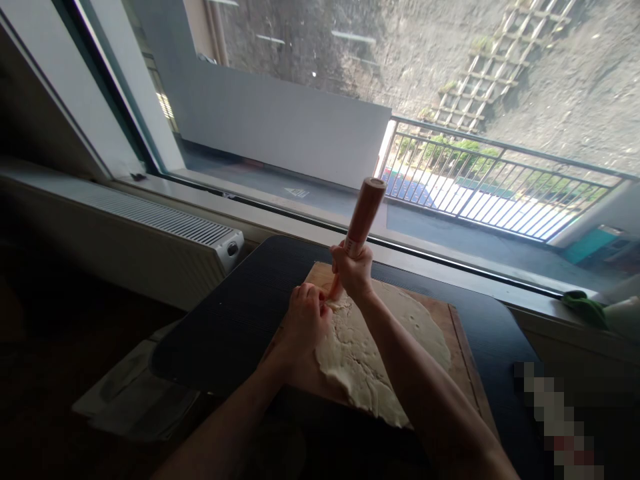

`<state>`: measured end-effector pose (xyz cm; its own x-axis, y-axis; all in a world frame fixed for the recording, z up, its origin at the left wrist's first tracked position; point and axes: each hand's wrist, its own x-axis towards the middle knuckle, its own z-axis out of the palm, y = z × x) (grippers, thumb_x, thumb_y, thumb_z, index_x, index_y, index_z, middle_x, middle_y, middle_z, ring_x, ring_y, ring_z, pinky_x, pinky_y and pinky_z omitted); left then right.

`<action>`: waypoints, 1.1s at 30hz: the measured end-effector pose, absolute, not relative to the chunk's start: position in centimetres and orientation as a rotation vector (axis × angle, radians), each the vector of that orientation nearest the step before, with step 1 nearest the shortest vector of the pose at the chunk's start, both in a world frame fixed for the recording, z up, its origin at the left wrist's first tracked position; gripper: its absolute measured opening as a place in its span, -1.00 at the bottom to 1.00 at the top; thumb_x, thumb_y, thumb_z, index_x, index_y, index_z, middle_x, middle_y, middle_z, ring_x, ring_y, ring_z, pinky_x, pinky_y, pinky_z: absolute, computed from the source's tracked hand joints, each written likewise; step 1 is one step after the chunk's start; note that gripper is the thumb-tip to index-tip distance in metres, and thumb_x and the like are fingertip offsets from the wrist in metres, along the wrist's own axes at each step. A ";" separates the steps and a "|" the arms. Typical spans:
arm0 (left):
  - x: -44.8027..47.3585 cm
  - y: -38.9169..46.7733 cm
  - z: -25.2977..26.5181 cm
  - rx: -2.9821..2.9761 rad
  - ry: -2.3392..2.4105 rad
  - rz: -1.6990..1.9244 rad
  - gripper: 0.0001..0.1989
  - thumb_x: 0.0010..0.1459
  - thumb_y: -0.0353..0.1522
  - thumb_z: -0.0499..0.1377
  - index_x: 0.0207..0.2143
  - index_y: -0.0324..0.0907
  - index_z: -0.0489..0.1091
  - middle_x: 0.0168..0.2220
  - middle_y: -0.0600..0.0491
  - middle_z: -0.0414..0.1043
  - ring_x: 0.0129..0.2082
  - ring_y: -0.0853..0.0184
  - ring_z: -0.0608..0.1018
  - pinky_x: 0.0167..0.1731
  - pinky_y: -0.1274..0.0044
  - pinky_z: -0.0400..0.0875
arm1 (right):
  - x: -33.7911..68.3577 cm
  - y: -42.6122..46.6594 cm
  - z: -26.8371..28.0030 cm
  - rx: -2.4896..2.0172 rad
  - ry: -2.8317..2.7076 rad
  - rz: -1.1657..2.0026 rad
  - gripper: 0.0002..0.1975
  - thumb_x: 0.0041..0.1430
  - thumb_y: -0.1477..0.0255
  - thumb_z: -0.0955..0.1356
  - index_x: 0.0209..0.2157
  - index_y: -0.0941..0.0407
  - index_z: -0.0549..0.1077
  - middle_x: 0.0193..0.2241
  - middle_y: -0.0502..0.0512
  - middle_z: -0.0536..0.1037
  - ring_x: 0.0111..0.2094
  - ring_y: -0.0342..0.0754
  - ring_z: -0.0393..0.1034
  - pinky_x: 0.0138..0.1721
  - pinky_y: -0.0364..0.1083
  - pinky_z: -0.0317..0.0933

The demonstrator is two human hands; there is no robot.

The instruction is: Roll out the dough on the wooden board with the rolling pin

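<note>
Daylight falls through a wide window [320, 153] onto the dark bench [220, 320]; a pale radiator [150, 233] stands to the left, and outside I see a metal railing [489, 173] before a rocky slope [575, 87].

Head camera: you're looking forward and down, close over the near side of the table [215, 320]
Window [320, 93]: you're facing it beyond the table

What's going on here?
A person at a dark table has the right hand closed around a rolling pin, held tilted, near upright. The left hand is at the dough's edge, fingers curled near the pin's lower end. The dough lies spread in a ragged sheet on a wooden board.
</note>
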<state>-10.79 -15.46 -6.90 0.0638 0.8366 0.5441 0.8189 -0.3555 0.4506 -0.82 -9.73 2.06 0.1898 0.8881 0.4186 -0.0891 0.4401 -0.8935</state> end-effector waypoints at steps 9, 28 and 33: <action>-10.8 -15.5 -6.9 2.294 1.767 1.163 -0.87 0.01 -0.52 0.09 -0.38 -0.16 0.21 -0.31 0.01 0.29 -0.23 0.25 0.37 -0.12 0.35 0.31 | 0.4 -9.8 2.6 -0.839 -1.114 0.798 -0.80 -0.11 0.46 0.35 -0.67 0.09 0.23 -0.83 -0.18 0.23 -0.78 -0.24 0.10 -0.72 -0.21 0.03; -10.8 -15.7 -6.5 2.451 1.717 0.997 -0.68 0.18 -0.37 0.06 0.00 -0.04 0.34 -0.16 0.01 0.32 -0.11 0.24 0.37 0.01 0.31 0.17 | 1.9 -11.0 2.0 -0.863 -1.096 0.763 -0.82 -0.12 0.45 0.35 -0.65 0.10 0.25 -0.81 -0.17 0.25 -0.77 -0.24 0.12 -0.71 -0.21 0.04; -10.5 -16.0 -6.1 2.533 1.721 0.905 -0.70 0.20 -0.31 0.07 -0.02 0.03 0.38 -0.11 0.00 0.32 -0.05 0.21 0.34 0.05 0.28 0.10 | 2.0 -10.5 2.4 -0.887 -1.207 0.764 -0.79 -0.13 0.45 0.35 -0.66 0.08 0.20 -0.80 -0.19 0.22 -0.76 -0.25 0.10 -0.71 -0.21 0.02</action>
